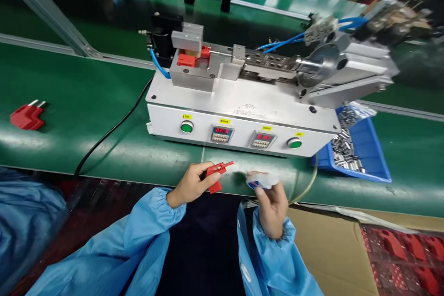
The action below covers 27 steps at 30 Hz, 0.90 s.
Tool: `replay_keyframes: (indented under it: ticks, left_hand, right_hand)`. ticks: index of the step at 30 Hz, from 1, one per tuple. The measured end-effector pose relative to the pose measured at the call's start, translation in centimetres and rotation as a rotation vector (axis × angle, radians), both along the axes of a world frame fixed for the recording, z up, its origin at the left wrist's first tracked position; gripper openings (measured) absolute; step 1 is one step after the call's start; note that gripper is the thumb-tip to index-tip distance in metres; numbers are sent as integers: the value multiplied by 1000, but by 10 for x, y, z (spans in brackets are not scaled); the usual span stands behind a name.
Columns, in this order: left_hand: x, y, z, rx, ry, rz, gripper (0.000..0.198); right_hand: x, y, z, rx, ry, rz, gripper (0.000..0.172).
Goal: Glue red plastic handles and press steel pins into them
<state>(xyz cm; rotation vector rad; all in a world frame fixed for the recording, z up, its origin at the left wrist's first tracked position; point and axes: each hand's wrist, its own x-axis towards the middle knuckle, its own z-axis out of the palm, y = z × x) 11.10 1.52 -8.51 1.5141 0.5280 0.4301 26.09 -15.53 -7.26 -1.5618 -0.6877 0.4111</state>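
My left hand [194, 182] is closed on a red plastic part [215, 188], which has a thin red prong pointing right. To its right, my right hand [273, 203] grips a small whitish, translucent object with a blue and red marking [262, 180]; it is blurred, and I cannot tell its kind. Both hands are over the front edge of the green bench [114, 159], apart from each other. Behind them stands a metal bench machine [222, 97] with green buttons and red digital displays. Another red plastic part [187, 59] sits in its fixture at the left end.
A red part with two metal pins [28, 115] lies at the left of the bench. A blue bin [374, 148] of small metal pieces stands right of the machine. A black cable [114, 129] crosses the bench. At lower right, a cardboard box [329, 249] adjoins packed red parts [412, 246].
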Motion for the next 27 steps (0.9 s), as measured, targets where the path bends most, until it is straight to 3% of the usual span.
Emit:
replay_keyframes:
  ticks: [9,17,27]
  left_hand:
    - [-1,1,1,39,-10,14,48]
    - [0,1,2,102,-21,22,44]
    - [2,3,7,97,-29,5,45]
  right_hand:
    - [2,17,11,115,36,-215,33]
    - [-6,19,7,68,-130,-270,28]
    - [-4,17,2,57,-144,-276,28]
